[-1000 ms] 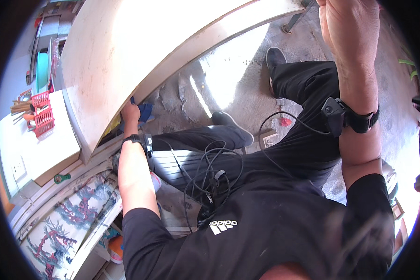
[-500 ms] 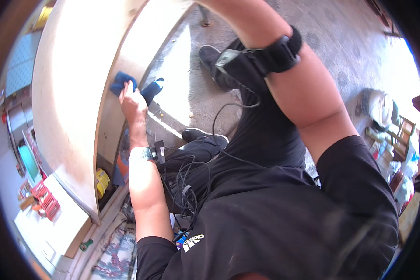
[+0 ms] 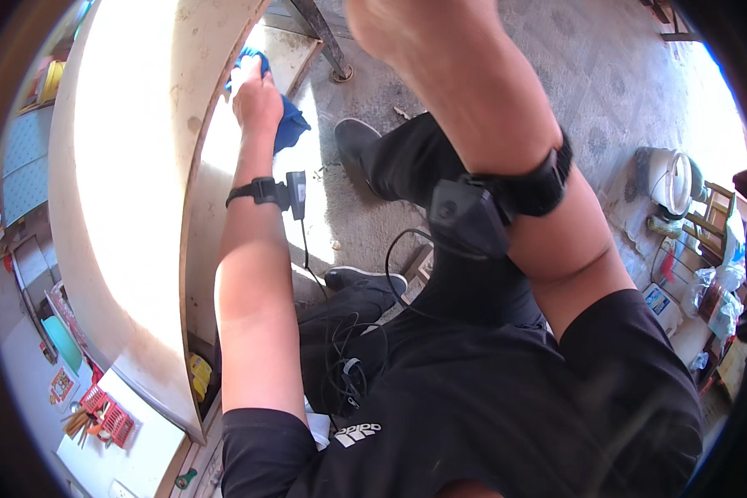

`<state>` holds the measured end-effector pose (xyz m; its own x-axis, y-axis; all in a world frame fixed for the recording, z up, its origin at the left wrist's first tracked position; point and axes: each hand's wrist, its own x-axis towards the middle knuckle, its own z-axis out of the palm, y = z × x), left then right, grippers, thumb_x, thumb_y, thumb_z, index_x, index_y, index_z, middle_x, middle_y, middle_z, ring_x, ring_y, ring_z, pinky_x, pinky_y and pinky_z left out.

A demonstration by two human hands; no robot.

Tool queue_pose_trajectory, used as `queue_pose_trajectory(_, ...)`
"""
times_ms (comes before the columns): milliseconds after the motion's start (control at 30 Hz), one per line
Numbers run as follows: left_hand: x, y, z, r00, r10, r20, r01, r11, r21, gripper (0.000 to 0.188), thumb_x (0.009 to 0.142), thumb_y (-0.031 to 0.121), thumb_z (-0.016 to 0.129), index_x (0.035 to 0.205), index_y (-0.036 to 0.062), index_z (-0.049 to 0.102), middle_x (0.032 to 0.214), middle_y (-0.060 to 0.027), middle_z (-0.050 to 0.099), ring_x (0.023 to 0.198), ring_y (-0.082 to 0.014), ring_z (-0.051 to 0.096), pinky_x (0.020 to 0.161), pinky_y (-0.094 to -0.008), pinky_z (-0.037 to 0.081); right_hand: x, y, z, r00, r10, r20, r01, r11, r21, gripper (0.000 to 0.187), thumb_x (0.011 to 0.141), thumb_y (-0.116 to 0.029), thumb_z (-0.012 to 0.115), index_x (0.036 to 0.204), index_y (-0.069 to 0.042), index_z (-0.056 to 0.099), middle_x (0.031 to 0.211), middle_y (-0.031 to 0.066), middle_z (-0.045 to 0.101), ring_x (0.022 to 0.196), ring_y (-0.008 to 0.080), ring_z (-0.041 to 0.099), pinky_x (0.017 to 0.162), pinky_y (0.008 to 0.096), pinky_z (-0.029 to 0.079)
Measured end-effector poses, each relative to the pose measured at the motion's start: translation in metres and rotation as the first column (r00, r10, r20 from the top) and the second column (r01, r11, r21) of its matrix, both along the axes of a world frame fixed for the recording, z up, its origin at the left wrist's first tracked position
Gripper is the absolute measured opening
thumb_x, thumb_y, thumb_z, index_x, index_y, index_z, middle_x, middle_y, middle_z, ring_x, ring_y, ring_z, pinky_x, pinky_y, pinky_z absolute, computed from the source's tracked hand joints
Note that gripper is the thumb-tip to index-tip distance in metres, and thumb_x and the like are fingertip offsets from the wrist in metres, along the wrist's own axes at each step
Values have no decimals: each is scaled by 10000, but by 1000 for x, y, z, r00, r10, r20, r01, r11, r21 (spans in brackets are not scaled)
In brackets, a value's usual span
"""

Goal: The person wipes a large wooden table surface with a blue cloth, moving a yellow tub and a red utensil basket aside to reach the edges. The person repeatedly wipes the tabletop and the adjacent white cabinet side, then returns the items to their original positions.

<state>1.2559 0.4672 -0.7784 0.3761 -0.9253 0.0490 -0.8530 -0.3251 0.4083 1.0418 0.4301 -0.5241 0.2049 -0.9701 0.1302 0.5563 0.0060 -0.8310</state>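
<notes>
My left hand point(image 3: 257, 101) is closed around a blue cloth point(image 3: 290, 126), one end bunched at the fingertips and the other hanging below the palm. It presses the bunched part against the inner side of a large pale wooden panel point(image 3: 197, 124), near a lower crosspiece point(image 3: 286, 54). My right hand point(image 3: 423, 25) reaches to the upper edge of the picture, close to the camera. Its fingers are cut off there, so what it holds, if anything, is hidden. Black straps with small devices point(image 3: 469, 212) circle both forearms, with cables running from them.
A metal leg point(image 3: 319, 37) stands on the concrete floor beyond my left hand. At lower left, a red basket point(image 3: 112, 419) with utensils sits on a white surface. A white bucket point(image 3: 668, 183), plastic bags point(image 3: 714, 299) and a wooden stool are at right. My shoes point(image 3: 357, 149) are below.
My left hand has moved up and away along the panel with the blue cloth. My right forearm has shifted, bringing more of it into view near the upper edge.
</notes>
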Motion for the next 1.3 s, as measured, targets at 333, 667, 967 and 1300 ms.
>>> queue_pose_trajectory(333,8,-82,-31,989,-100,-105,105,993,44,489,1031,150,517,1499,9,502,1503,-223,554,1364,-394,551,1140,-445,439,-14,6,4,986,-76,-149,87,994,66,264,1061,-213,534,1034,17,660,906,90,694,745,142,645,712,283,536)
queue_pose_trajectory(667,-68,0,-12,947,-286,145,308,938,-160,453,1010,159,570,1450,52,574,1545,-143,539,1452,-374,458,1196,-481,375,14,16,0,984,-36,-176,54,994,97,244,1054,-200,543,1027,1,679,896,83,702,731,138,646,696,276,534)
queue_pose_trajectory(967,26,-56,-43,994,-111,-24,109,991,-77,401,1002,177,533,1369,37,614,1379,-257,617,1247,-461,605,1059,-516,487,10,13,0,986,-64,-157,74,995,61,247,1059,-188,534,1018,15,668,879,84,697,712,129,641,661,260,524)
queue_pose_trajectory(1300,57,102,-7,987,74,144,-65,996,-68,363,1007,137,562,1324,-25,635,1375,-250,641,1280,-408,612,1116,-451,479,37,32,-3,990,-54,-131,42,995,-93,254,1063,-212,569,973,0,678,799,43,677,649,99,618,588,245,487)
